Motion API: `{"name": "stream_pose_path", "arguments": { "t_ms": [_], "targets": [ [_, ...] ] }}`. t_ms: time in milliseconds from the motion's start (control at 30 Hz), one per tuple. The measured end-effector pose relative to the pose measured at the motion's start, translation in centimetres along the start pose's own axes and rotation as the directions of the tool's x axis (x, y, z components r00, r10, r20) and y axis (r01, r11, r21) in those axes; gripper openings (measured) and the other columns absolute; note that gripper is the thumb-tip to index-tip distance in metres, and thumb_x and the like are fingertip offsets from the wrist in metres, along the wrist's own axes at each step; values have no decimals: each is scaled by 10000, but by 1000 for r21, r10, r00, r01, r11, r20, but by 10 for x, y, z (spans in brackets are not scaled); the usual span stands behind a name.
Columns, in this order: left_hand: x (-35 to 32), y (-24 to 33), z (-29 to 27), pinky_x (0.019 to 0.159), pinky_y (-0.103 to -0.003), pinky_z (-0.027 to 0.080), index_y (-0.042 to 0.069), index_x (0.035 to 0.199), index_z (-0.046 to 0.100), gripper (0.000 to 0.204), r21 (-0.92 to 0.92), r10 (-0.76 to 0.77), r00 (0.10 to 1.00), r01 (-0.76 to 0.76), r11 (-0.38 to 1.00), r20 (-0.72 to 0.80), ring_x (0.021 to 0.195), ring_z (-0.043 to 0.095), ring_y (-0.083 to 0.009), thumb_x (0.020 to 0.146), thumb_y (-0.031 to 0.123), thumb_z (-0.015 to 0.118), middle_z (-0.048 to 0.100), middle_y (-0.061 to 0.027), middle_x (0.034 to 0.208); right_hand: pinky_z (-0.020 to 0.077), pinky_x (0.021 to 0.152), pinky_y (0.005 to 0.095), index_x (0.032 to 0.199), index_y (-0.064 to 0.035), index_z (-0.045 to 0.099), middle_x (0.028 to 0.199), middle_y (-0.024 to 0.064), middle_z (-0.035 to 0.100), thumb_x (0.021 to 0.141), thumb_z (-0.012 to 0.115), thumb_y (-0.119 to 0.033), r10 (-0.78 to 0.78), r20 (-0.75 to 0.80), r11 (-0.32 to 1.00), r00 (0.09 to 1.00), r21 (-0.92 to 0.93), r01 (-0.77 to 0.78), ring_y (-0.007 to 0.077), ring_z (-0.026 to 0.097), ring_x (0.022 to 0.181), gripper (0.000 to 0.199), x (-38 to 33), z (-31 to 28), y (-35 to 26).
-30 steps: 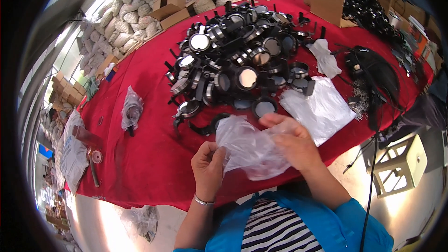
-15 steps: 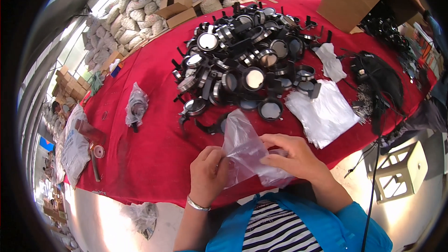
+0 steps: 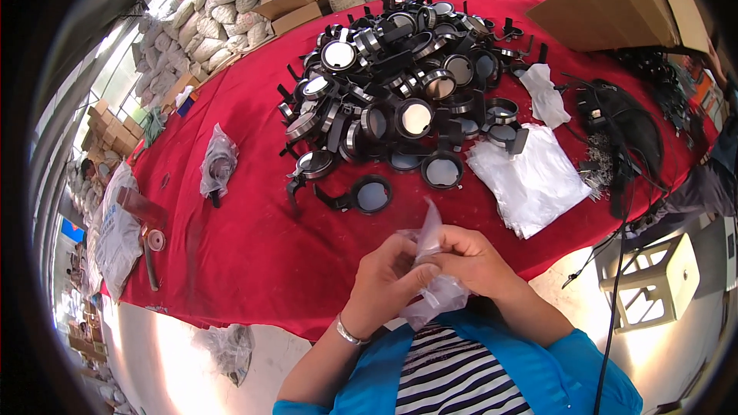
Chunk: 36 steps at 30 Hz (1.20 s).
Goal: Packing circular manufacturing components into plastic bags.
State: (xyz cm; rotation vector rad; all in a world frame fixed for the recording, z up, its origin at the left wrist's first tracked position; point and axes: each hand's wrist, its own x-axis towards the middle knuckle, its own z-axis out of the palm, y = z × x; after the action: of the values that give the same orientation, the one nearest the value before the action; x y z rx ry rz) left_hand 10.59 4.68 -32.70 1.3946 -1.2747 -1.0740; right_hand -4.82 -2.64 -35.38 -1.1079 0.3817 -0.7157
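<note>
Close to my body, both hands pinch a clear plastic bag (image 3: 437, 298) at the table's front edge. My left hand (image 3: 388, 280) has its fingers closed on the bag's left side. My right hand (image 3: 483, 263) grips it from the right, fingertips near those of the left. The bag is crumpled, with one corner sticking up. Just beyond lies a round black-rimmed part (image 3: 372, 194) with a grey disc and a black arm. Behind it rises a big pile of similar black and silver round parts (image 3: 415, 118). A stack of flat clear bags (image 3: 530, 180) lies right of my hands.
On the red tablecloth (image 3: 254, 253), one bagged round part (image 3: 220, 161) lies to the left. Farther left are a tape dispenser (image 3: 156, 240) and a white sack (image 3: 115, 238). Black bag and cables (image 3: 626, 123) occupy the right, below a large carton (image 3: 607, 0). A stool (image 3: 657, 284) stands beside the table.
My hands have drawn together and shifted, the left one moving right toward the other. The bag, spread between them before, is now bunched up. The near round part shows fully.
</note>
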Motion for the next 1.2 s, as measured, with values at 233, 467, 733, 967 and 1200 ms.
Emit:
{"name": "stream_pose_path", "arguments": {
  "t_ms": [233, 467, 733, 967, 1200],
  "targets": [
    [1, -13, -2, 537, -237, 406, 9, 779, 562, 109, 401, 362, 932, -335, 852, 9, 595, 486, -73, 860, 59, 614, 519, -28, 649, 367, 507, 178, 869, -54, 575, 782, -14, 587, 889, 598, -86, 28, 77, 955, 997, 292, -49, 16, 474, 580, 45, -10, -25, 11],
    [24, -39, -55, 621, -350, 465, -7, 800, 544, 23, 654, 406, 867, -130, 745, -289, 688, 578, -293, 803, 2, 565, 559, -164, 762, 243, 349, 229, 871, -54, 518, 692, 79, 518, 874, 592, -94, -138, 311, 751, 940, 652, -106, 60, 349, 391, 84, -7, -40, 4],
    [58, -60, -93, 875, -428, 470, 36, 944, 542, 180, 965, 412, 899, -222, 137, 149, 1148, 502, -347, 765, 46, 524, 464, -225, 1282, 299, 422, 213, 1073, -24, 553, 721, 32, 533, 800, 603, -24, 39, -58, 938, 998, 347, -17, 76, 426, 495, 277, -11, -26, 5],
    [49, -18, -88, 699, -412, 509, 89, 1012, 505, 267, 947, 313, 949, -78, 311, -25, 887, 550, -321, 774, 109, 625, 494, -150, 973, 323, 418, 209, 919, -34, 558, 684, 18, 532, 798, 600, -3, 50, -110, 990, 993, 140, -34, 63, 425, 470, 132, -7, -29, 15],
    [27, -36, -108, 749, -422, 498, 73, 1146, 531, 302, 714, 190, 980, -87, 695, -66, 864, 575, -378, 863, 155, 594, 531, -196, 1056, 266, 359, 174, 854, -72, 527, 637, 12, 541, 889, 595, -136, -46, -200, 971, 979, 222, 90, 31, 383, 416, 100, 3, -32, 14]
  ]
}}
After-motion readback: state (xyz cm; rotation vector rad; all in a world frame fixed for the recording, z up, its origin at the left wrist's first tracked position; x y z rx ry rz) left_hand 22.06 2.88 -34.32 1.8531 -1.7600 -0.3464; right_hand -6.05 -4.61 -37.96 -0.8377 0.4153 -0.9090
